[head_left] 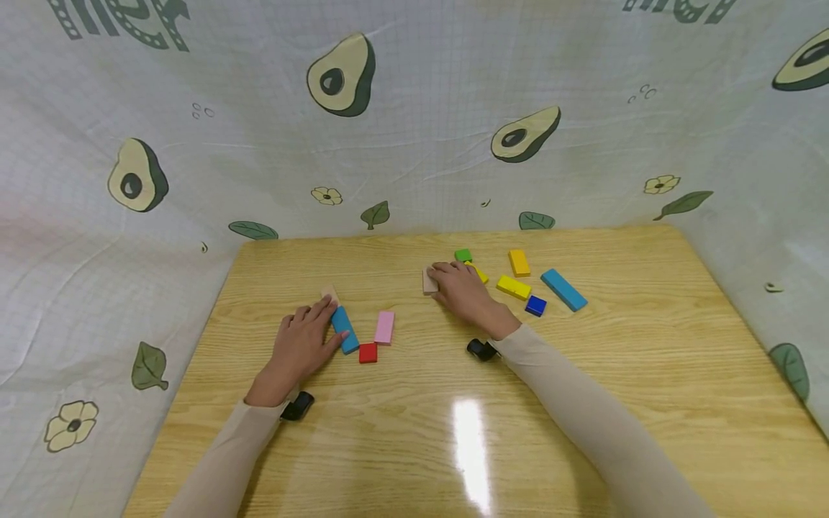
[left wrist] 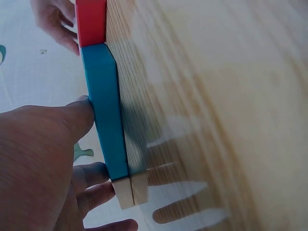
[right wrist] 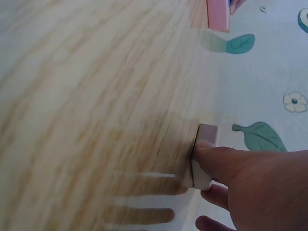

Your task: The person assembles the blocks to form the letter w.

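My left hand lies on the left side of the table, its thumb touching a long blue block and its fingertips at the seam with a plain wood block. In the left wrist view these two blocks meet end to end, and a red block adjoins the blue block's other end. Right of the blue block is a pink block, just above the red one. Farther back, my right hand pinches another plain wood block between thumb and fingers; it rests on the table.
Beyond the right hand lie a green block and a partly hidden yellow block. To their right are an orange block, another yellow block, a dark blue block and a long blue block. Patterned cloth hangs behind the table.
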Available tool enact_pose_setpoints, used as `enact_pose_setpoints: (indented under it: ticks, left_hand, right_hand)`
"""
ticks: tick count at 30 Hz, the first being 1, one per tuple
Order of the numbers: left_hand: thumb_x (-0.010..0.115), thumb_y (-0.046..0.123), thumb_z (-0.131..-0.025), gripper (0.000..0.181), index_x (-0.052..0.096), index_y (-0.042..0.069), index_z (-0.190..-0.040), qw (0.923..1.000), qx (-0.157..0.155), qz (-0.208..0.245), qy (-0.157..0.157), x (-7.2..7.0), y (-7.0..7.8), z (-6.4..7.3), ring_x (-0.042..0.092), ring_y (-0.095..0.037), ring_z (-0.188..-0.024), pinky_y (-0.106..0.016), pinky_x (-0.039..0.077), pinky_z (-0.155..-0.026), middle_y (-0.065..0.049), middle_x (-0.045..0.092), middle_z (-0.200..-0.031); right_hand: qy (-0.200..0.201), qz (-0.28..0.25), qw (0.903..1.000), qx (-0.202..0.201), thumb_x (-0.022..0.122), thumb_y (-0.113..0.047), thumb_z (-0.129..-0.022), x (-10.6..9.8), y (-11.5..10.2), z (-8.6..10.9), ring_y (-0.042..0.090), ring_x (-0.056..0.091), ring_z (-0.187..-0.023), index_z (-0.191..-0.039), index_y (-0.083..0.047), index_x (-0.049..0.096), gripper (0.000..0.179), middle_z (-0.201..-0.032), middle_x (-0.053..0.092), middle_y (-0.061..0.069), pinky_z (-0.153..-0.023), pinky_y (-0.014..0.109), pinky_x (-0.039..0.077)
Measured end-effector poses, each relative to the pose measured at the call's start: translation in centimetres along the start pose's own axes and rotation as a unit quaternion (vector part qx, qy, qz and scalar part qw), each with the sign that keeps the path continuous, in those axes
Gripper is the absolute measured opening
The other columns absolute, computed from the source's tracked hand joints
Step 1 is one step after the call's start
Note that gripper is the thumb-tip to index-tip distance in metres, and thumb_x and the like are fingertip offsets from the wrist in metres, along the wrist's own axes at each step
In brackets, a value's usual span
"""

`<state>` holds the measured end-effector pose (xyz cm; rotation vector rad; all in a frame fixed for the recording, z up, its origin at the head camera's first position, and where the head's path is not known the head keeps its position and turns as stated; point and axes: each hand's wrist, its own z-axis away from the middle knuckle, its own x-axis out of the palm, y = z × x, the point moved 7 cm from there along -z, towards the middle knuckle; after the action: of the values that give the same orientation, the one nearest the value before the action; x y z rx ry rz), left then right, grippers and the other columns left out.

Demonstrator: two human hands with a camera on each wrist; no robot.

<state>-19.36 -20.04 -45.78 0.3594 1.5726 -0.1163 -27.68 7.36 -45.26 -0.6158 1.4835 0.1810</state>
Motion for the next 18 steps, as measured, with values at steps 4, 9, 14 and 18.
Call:
enact_pose_setpoints:
  ticks: [4,9,14,18]
  left_hand:
    - [0.068,0.04,-0.104,0.066,0.051,0.003,-0.156,1.0,0.001,-0.002,0.001,0.12,-0.12,-0.02,0.048,-0.045,-0.139,-0.064,0.043,-0.109,-0.018,0.046,-0.163]
    - [0.068,0.04,-0.104,0.067,0.051,0.003,-0.156,1.0,0.003,-0.003,0.002,0.23,-0.26,-0.1,0.048,-0.046,-0.138,-0.064,0.043,-0.109,-0.019,0.046,-0.163]
    - [0.068,0.042,-0.104,0.067,0.051,0.002,-0.156,1.0,0.001,-0.001,0.002,0.17,-0.25,-0.11,0.048,-0.046,-0.139,-0.064,0.043,-0.109,-0.019,0.046,-0.163]
    - [0.067,0.041,-0.104,0.068,0.05,0.002,-0.156,1.0,-0.001,0.001,0.001,0.15,-0.27,-0.04,0.047,-0.045,-0.14,-0.064,0.042,-0.11,-0.019,0.045,-0.163]
  right_hand:
    - [-0.002,-0.001,1.0,0.003,0.069,-0.021,-0.105,-0.01,-0.03,-0.04,0.041,0.048,-0.142,-0.153,-0.006,0.056,0.052,-0.158,0.053,0.016,-0.116,0.06,0.039]
    - [0.006,-0.004,1.0,0.002,0.071,-0.02,-0.104,0.06,0.1,-0.16,0.043,0.049,-0.141,-0.152,-0.005,0.058,0.051,-0.155,0.055,0.017,-0.117,0.06,0.038]
    - [0.013,-0.007,0.9999,0.0,0.072,-0.023,-0.103,0.15,0.22,-0.23,0.042,0.049,-0.141,-0.151,-0.005,0.059,0.052,-0.154,0.056,0.016,-0.118,0.059,0.037]
    - [0.019,-0.01,0.9998,-0.006,0.073,-0.024,-0.102,0.25,0.09,-0.14,0.039,0.05,-0.14,-0.151,-0.006,0.059,0.054,-0.152,0.058,0.015,-0.117,0.058,0.038]
